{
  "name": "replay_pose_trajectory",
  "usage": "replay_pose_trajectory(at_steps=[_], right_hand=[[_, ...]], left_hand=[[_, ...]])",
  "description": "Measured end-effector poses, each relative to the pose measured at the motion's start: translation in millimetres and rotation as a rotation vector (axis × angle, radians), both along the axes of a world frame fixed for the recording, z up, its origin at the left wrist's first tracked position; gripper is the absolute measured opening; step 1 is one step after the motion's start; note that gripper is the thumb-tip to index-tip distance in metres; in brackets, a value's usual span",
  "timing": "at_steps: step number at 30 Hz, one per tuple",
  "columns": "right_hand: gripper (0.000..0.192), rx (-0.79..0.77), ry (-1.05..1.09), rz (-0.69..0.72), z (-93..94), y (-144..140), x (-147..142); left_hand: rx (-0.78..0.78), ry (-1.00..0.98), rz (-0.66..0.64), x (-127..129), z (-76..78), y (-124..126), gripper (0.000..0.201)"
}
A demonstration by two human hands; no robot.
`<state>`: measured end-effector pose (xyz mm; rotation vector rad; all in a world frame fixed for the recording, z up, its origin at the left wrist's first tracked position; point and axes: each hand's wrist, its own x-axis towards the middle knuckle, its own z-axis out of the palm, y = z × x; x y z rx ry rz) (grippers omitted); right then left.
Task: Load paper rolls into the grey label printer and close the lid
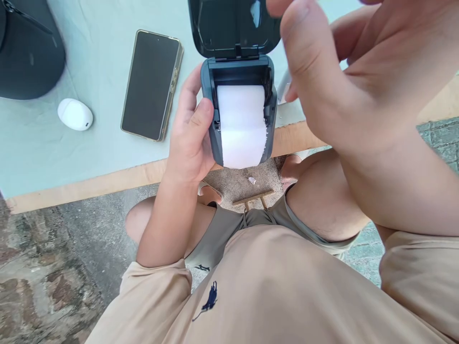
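Note:
My left hand [191, 136] grips the side of a small dark portable printer [270, 138], thumb along its left edge. The printer's glossy black lid [234, 28] is swung up, exposing the compartment. Inside lies white paper [242, 124], its strip reaching over the front edge, with a ragged right side. Close to the camera, my right hand [344, 76] is raised beside the lid, holding nothing that I can see. Its thumb is stretched out near the lid's right edge, and the top of the hand is cut off by the frame. Whether it touches the lid is unclear.
Left of the printer, a phone [152, 86] lies on the pale tabletop [100, 157]. Farther left are a white earbud case [75, 114] and a black bag-like item [30, 52]. A whitish object [283, 93] is partly hidden behind my right hand. Below is a wooden table edge [96, 186].

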<state>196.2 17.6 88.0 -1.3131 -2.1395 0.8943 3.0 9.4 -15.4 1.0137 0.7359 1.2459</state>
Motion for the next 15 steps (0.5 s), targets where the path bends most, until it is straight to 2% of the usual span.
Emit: replay_pose_trajectory(at_steps=[1,3,5,7,11,15], right_hand=[[0.051,0.082,-0.053,-0.058,0.9,1.7,-3.0],[0.042,0.200,-0.301,-0.100,0.0,5.3,-10.1],[0.041,0.206,-0.599,-0.064,-2.1,7.6,-17.5],[0.046,0.148,-0.754,-0.028,-2.8,7.4,-23.2],[0.042,0.129,-0.698,0.014,0.7,1.1,-21.3],[0.049,0.149,-0.465,0.034,0.4,0.1,8.6]], left_hand=[[-0.012,-0.009,0.008,0.3,1.5,-0.8,0.045],[-0.034,-0.042,0.020,1.9,6.1,-3.1,0.047],[-0.036,-0.085,-0.003,4.4,13.0,-6.3,0.048],[-0.064,-0.121,-0.018,7.0,21.6,-10.8,0.037],[-0.180,-0.159,-0.007,8.8,33.7,-19.5,0.030],[-0.190,-0.151,0.005,8.8,33.5,-21.7,0.039]])
